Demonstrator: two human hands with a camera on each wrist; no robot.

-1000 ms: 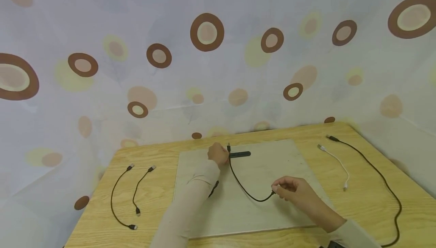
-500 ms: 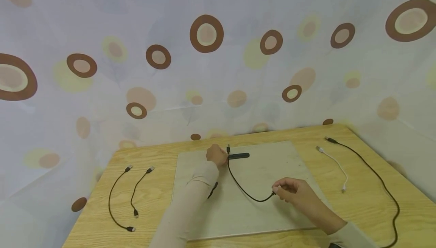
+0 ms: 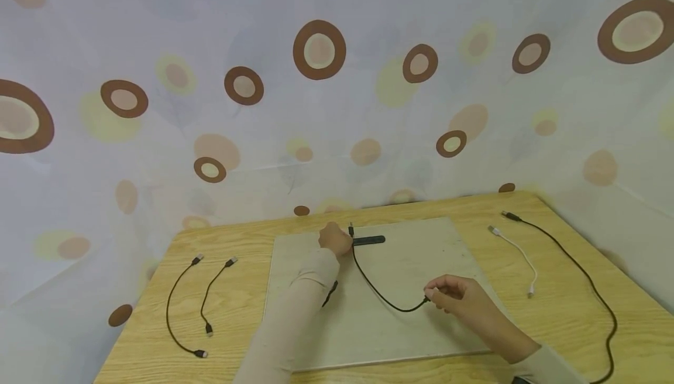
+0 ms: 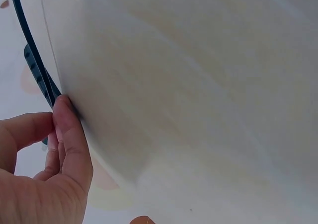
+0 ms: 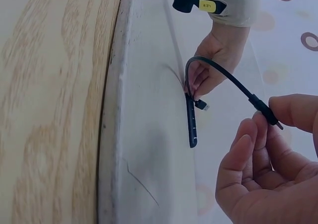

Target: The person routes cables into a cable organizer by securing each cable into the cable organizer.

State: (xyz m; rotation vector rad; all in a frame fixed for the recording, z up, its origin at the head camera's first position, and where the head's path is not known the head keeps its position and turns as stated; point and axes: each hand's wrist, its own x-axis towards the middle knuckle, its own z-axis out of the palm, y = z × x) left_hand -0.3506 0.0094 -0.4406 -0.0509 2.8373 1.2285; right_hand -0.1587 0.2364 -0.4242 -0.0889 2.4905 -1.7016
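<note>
A short black USB cable (image 5: 238,83) arcs between my two hands. My left hand (image 3: 335,239) pinches it at the left end of a black slotted cable holder strip (image 3: 371,240); whether the fingertips also grip the strip is hard to tell. In the left wrist view, thumb and fingers (image 4: 69,134) meet where cable and strip cross. One USB plug (image 5: 201,105) sticks out beside the strip. My right hand (image 3: 463,302) pinches the cable's other connector (image 5: 263,109) between thumb and fingertips, its metal tip showing past them.
Under the hands lies a pale board (image 3: 389,337) on a wooden table (image 3: 142,314). Two short black cables (image 3: 169,305) (image 3: 204,301) rest at the left. To the right are a white cable (image 3: 526,258) and a long black cable (image 3: 590,281). A patterned sheet (image 3: 284,115) hangs behind.
My right hand has shifted slightly to the right with the connector, drawing the cable's curve a little wider. The left hand stays at the strip.
</note>
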